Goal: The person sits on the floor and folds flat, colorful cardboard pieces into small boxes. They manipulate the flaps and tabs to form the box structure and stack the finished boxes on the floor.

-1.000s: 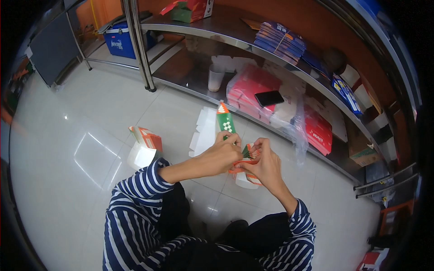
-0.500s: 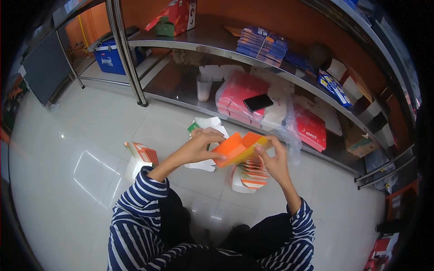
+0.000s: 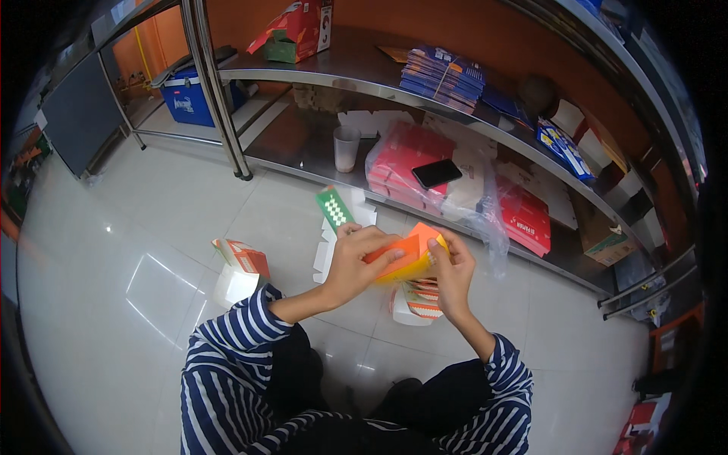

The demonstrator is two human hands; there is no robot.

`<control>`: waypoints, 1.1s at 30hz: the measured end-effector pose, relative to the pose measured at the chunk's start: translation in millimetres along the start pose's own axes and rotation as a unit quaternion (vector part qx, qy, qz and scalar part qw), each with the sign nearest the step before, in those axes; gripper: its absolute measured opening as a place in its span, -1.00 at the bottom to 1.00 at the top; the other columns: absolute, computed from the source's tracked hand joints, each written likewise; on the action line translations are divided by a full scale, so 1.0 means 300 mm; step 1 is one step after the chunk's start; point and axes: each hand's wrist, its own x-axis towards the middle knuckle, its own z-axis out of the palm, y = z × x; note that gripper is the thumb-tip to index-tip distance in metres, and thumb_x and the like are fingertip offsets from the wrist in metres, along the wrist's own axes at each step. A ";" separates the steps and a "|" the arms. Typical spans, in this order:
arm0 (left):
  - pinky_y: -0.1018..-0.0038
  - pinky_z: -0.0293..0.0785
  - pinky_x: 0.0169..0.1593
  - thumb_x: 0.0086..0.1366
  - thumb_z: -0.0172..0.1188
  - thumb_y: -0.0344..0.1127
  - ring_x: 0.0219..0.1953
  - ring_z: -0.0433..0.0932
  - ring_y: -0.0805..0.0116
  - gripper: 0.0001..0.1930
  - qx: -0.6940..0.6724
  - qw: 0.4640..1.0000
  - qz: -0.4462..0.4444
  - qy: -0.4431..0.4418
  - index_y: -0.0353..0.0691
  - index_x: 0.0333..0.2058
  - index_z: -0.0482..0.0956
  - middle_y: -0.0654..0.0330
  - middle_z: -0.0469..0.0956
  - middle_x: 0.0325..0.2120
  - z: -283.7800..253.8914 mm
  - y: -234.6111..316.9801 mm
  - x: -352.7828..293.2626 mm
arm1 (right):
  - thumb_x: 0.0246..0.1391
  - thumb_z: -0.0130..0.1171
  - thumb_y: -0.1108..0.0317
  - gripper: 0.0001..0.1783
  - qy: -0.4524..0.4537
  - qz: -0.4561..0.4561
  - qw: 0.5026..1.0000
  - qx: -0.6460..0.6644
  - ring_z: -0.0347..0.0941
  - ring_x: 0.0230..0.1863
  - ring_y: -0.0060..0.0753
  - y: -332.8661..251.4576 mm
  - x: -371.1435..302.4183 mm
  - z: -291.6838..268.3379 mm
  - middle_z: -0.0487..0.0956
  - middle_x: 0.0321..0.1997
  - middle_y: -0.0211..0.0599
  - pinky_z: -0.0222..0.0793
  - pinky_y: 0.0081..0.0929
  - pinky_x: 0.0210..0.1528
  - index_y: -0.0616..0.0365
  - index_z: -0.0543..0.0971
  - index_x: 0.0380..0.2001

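Observation:
Between both hands, above the floor, is an orange and yellow cardboard box [image 3: 402,256], its panels partly pressed together. My left hand [image 3: 358,262] grips its left end, fingers behind and thumb in front. My right hand [image 3: 453,265] pinches the right end near the upper corner. Behind my left hand a green and white carton piece [image 3: 334,210] shows on the floor, with white flaps beside it. A nested stack of orange and white cartons [image 3: 416,302] sits below my right hand, partly covered by it. Another orange and white carton [image 3: 243,267] stands to the left.
A steel shelf unit [image 3: 303,76] runs along the far side. Its lower shelf holds a plastic cup [image 3: 346,149], red packs in plastic [image 3: 402,155] and a black phone [image 3: 437,174]. Tied blue cartons [image 3: 441,78] lie above. A blue cooler [image 3: 186,98] stands far left.
The box has gone from spread to more flattened, and my left hand has moved right, closer to my right hand. More of the green carton piece shows behind.

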 end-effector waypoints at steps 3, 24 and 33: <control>0.43 0.12 -0.11 0.00 0.28 -0.32 -0.49 0.45 0.47 -0.85 0.044 0.995 0.091 0.014 -0.18 -0.41 0.62 0.32 0.52 -0.55 -0.013 -0.004 -0.003 | 0.01 0.13 0.41 -0.78 -0.073 -0.007 0.995 -0.066 0.40 -0.31 -0.59 -0.044 -0.001 -0.018 0.53 -0.33 -0.34 0.31 -0.64 -0.24 0.28 0.54 -0.26; 0.40 0.19 -0.21 -0.06 0.32 -0.24 -0.49 0.48 0.56 -0.85 0.148 0.949 0.278 0.033 -0.09 -0.51 0.56 0.40 0.52 -0.54 -0.049 0.024 0.003 | -0.19 0.20 0.44 -0.83 -0.185 -0.261 0.897 -0.305 0.33 -0.45 -0.37 -0.157 -0.024 -0.023 0.47 -0.53 -0.30 0.04 -0.46 -0.27 0.19 0.54 -0.41; 0.49 0.20 -0.30 -0.01 0.29 -0.27 -0.46 0.48 0.45 -0.83 -0.087 0.995 0.034 -0.035 -0.17 -0.43 0.57 0.32 0.54 -0.51 -0.029 0.027 -0.015 | -0.19 0.25 0.37 -0.79 -0.254 -0.281 0.871 -0.313 0.31 -0.42 -0.40 -0.151 -0.022 -0.032 0.46 -0.54 -0.40 0.00 -0.45 -0.24 0.13 0.55 -0.39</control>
